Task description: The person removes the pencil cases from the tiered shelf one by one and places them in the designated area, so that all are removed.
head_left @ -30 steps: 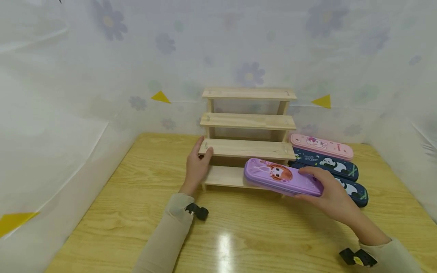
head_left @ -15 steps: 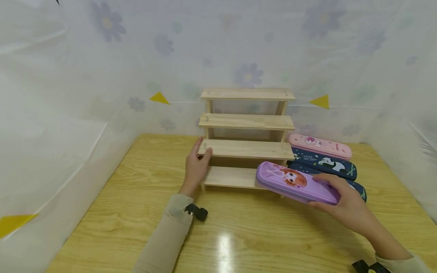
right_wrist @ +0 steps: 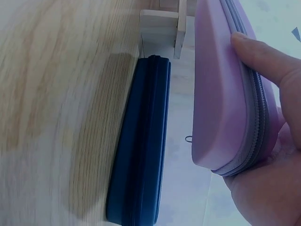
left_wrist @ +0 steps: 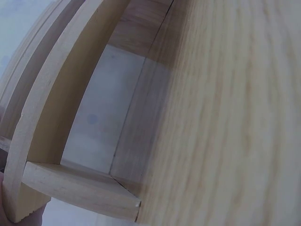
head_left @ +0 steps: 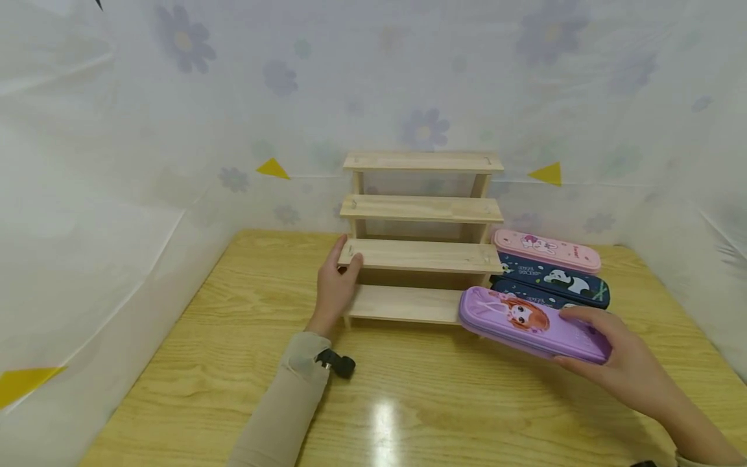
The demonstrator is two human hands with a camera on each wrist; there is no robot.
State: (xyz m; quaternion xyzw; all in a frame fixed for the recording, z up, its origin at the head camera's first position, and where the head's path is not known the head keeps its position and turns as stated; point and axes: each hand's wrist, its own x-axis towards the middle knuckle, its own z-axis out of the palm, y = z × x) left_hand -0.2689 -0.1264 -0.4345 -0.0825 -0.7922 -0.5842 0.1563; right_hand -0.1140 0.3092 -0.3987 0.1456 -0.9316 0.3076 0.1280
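Observation:
A purple zippered pencil case (head_left: pixel 528 321) with a red-haired cartoon girl on its lid is held by its right end in my right hand (head_left: pixel 627 366), thumb on the near side. It hangs above the table, its left end overlapping the right end of the lowest shelf in the head view. Below it in the right wrist view lies a dark blue pencil case (right_wrist: pixel 141 141). My left hand (head_left: pixel 336 282) grips the left end of the second-lowest shelf of a stepped wooden rack (head_left: pixel 420 256), thumb on top.
A pink pencil case (head_left: pixel 546 251) and a dark blue panda pencil case (head_left: pixel 554 280) lie in a row right of the rack, at the back of the wooden table (head_left: pixel 245 363). A white flowered sheet (head_left: pixel 192 117) encloses the back and sides.
My right hand has carried the purple pencil case to the right and toward me, off most of the lowest shelf and over the nearest dark blue case. The left hand stays on the rack.

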